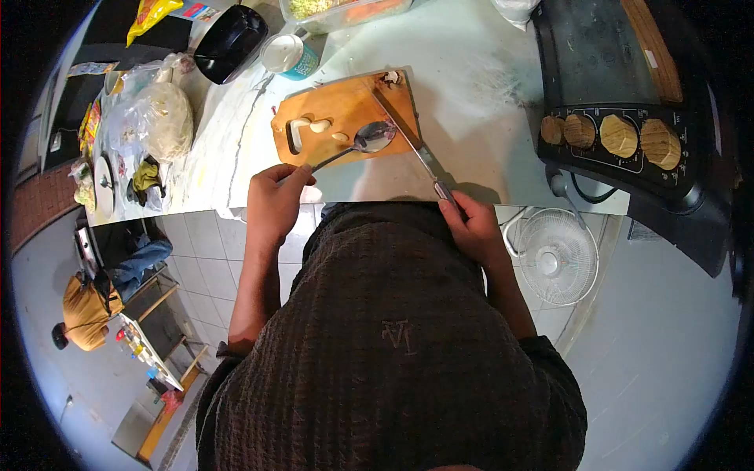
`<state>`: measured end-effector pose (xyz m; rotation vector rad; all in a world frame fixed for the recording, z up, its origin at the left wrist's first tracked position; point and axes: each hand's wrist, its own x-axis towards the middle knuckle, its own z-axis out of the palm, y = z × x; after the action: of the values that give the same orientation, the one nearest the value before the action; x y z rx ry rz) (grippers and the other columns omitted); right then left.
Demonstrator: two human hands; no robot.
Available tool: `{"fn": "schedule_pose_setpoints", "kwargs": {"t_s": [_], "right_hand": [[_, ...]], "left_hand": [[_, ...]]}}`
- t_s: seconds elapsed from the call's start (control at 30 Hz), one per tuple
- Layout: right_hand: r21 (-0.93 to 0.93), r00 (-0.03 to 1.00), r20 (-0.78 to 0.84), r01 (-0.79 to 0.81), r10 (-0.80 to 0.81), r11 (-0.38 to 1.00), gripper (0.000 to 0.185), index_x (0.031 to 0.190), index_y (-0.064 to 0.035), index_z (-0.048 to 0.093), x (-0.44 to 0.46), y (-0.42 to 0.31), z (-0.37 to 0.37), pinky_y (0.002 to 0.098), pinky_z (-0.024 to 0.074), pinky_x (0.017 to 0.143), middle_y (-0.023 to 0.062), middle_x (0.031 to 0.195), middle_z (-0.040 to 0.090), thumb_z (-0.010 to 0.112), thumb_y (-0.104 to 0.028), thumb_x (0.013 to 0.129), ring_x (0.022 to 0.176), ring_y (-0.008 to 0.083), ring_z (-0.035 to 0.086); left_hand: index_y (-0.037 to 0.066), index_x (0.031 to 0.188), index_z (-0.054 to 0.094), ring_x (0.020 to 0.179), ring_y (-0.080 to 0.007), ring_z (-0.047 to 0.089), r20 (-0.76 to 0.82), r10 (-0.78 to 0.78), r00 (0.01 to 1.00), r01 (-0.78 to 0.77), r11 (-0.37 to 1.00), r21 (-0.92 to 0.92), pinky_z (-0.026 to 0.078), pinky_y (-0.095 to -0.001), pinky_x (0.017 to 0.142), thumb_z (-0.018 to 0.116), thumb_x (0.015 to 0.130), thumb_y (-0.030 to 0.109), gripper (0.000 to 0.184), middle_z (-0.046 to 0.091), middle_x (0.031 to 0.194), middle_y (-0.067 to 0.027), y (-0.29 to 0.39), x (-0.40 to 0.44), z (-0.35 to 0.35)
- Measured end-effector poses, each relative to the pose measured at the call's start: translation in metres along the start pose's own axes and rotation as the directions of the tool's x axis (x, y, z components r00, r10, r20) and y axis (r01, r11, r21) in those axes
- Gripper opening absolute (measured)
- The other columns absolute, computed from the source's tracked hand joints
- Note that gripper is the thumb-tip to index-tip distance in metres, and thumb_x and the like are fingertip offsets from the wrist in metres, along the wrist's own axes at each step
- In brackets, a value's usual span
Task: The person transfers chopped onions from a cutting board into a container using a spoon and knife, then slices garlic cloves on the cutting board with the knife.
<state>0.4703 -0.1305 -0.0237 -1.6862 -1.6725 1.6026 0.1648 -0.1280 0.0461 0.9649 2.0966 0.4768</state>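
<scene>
Dark textured shirt (393,337) sits nearest — left hand (275,198) grips a shiny metal spoon (373,137), right hand (474,225) a straight-bladed knife (414,143).

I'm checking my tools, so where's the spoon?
In the head view, the spoon is in the left hand, extending over the cutting board, just left of the knife.

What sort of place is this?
Probably a kitchen: there's a wooden cutting board on the counter, a knife in the right hand, and what looks like a cooking appliance with knobs.
</scene>
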Motion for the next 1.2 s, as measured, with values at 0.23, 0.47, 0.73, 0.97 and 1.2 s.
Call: {"fn": "schedule_pose_setpoints", "kwargs": {"t_s": [0.23,0.47,0.73,0.97,1.2], "right_hand": [[-0.055,0.997,-0.013,0.074,-0.075,0.996,0.030,0.106,-0.0020,0.066,-0.001,0.002,-0.007,0.0378,0.0482,0.062,0.0219,0.073,0.063,0.061,-0.029,0.093,0.065,0.0308,0.065],[-0.083,0.995,-0.049,0.081,-0.086,0.993,0.024,0.101,0.0018,0.066,0.000,-0.009,-0.015,0.0283,0.0401,0.056,0.0069,0.064,0.053,0.061,-0.020,0.094,0.061,0.0100,0.047],[-0.083,0.996,-0.042,0.078,-0.082,0.993,0.025,0.102,0.0021,0.066,0.004,0.001,-0.013,0.0282,0.0392,0.056,0.0055,0.063,0.051,0.061,-0.021,0.095,0.061,0.0085,0.044],[-0.067,0.996,-0.018,0.083,-0.085,0.994,0.025,0.098,0.0021,0.065,0.005,-0.001,-0.017,0.0280,0.0391,0.056,0.0041,0.063,0.050,0.061,-0.023,0.095,0.062,0.0082,0.044],[-0.090,0.997,-0.017,0.075,-0.077,0.993,0.025,0.098,0.0014,0.065,0.005,-0.003,-0.016,0.0281,0.0393,0.056,0.0064,0.063,0.050,0.061,-0.023,0.095,0.061,0.0094,0.044]], "left_hand": [[-0.001,0.081,0.073,0.056,-0.0076,0.043,0.055,-0.087,0.995,0.093,0.989,-0.112,0.033,-0.0270,0.053,0.065,0.089,0.025,0.028,0.057,0.062,-0.0018,-0.010,0.002,0.000],[-0.003,0.080,0.073,0.061,-0.0102,0.053,0.002,-0.078,0.997,0.078,0.989,-0.126,0.043,-0.0278,0.059,0.064,0.088,0.024,0.029,0.067,0.067,-0.0067,-0.009,-0.004,-0.011],[-0.003,0.083,0.071,0.058,-0.0164,0.060,-0.099,0.024,0.995,-0.017,0.997,0.070,0.047,-0.0311,0.060,0.064,0.090,0.026,0.031,0.069,0.069,-0.0140,0.012,-0.010,-0.011],[-0.002,0.085,0.071,0.057,-0.0251,0.062,-0.160,0.105,0.982,-0.065,0.969,0.238,0.048,-0.0341,0.060,0.064,0.089,0.026,0.028,0.067,0.069,-0.0162,0.026,-0.019,-0.018],[-0.001,0.086,0.072,0.059,-0.0272,0.064,-0.158,0.056,0.986,-0.010,0.962,0.274,0.049,-0.0360,0.061,0.063,0.089,0.027,0.030,0.068,0.069,-0.0165,0.032,-0.016,-0.019]]}}
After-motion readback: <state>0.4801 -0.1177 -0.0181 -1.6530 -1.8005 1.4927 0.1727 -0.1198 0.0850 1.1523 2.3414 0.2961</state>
